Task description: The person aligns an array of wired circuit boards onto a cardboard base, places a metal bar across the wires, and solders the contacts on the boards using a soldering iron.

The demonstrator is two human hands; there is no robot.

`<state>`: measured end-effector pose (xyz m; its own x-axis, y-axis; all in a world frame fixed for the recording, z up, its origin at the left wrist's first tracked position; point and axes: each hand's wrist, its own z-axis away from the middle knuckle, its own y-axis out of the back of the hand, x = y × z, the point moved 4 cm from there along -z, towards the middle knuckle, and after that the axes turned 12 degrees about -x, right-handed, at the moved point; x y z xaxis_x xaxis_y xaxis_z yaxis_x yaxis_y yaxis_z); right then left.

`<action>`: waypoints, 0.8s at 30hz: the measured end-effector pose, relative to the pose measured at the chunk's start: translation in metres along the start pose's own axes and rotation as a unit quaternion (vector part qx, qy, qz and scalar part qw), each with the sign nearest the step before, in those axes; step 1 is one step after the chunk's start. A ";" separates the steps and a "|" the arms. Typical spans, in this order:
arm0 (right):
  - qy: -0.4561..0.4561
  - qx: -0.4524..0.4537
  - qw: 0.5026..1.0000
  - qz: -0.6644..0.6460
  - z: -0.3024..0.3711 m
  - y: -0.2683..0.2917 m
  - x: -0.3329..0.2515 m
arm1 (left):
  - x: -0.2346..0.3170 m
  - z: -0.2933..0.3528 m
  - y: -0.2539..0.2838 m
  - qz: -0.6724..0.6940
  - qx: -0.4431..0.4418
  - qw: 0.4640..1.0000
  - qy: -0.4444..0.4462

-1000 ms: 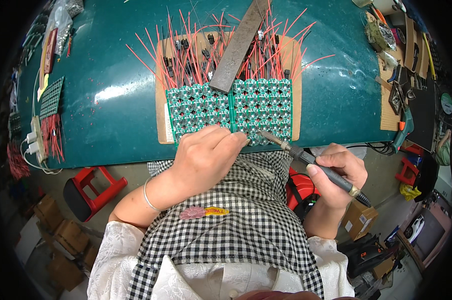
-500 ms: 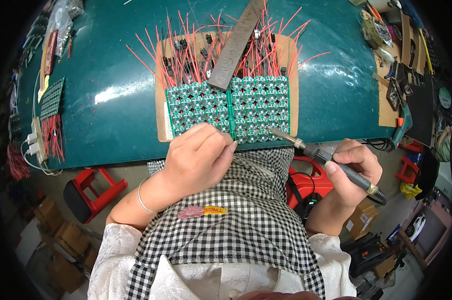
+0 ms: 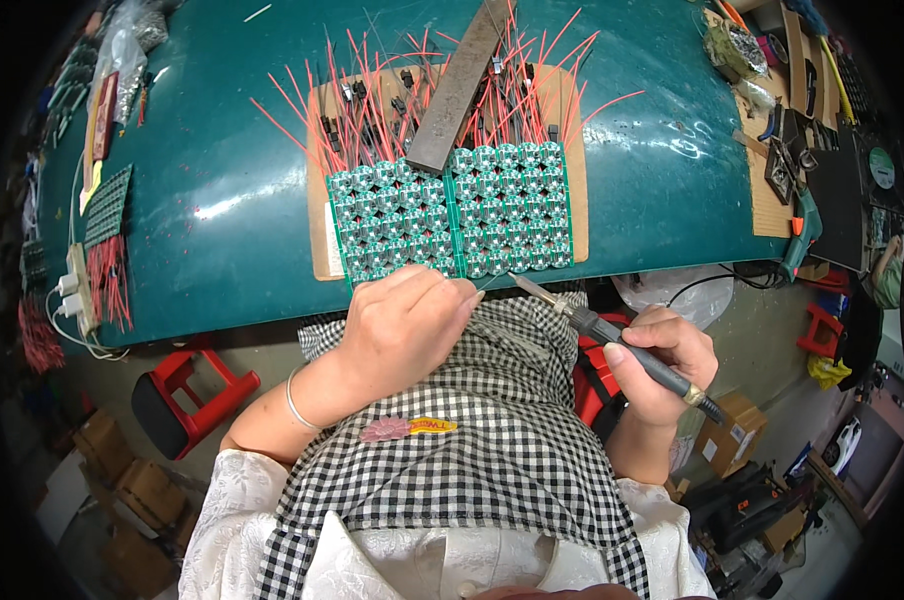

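While right hand [image 3: 662, 362] fingers clamp a soldering iron [image 3: 612, 335], left hand [image 3: 404, 322] fingers curl together beside green boards [image 3: 452, 212].

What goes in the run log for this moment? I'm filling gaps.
left hand: at near edge of green circuit boards | right hand: holds soldering iron | tip near boards' edge

We see bare green surface [image 3: 222, 200] left of the circuit boards [image 3: 452, 215], and more bare green on their right side, so a hand could slide in from either side. Behind the boards, a bunch of red wires [image 3: 372, 100] sticks up, and a grey metal bar [image 3: 457, 90] lies across them, blocking the way from the back. The near edge is crowded: our left hand [image 3: 407, 320] sits there, and the soldering iron [image 3: 612, 335] in our right hand [image 3: 662, 365] points in beside it.
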<state>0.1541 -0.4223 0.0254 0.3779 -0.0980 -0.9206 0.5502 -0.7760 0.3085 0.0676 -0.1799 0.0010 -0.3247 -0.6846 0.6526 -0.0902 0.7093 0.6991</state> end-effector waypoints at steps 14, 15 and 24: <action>-0.020 -0.017 0.999 0.036 0.001 -0.004 0.002 | 0.000 0.003 -0.003 -0.009 -0.016 1.000 0.020; -0.021 -0.014 0.999 0.034 0.001 -0.004 0.003 | 0.000 0.003 -0.002 -0.010 -0.012 1.000 0.019; -0.038 -0.010 0.999 0.019 0.001 -0.004 0.003 | -0.002 0.003 -0.004 -0.016 -0.029 0.999 0.027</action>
<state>0.1520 -0.4201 0.0213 0.3415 -0.1744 -0.9236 0.5515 -0.7585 0.3472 0.0659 -0.1813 -0.0036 -0.2702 -0.7167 0.6429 -0.0443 0.6763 0.7353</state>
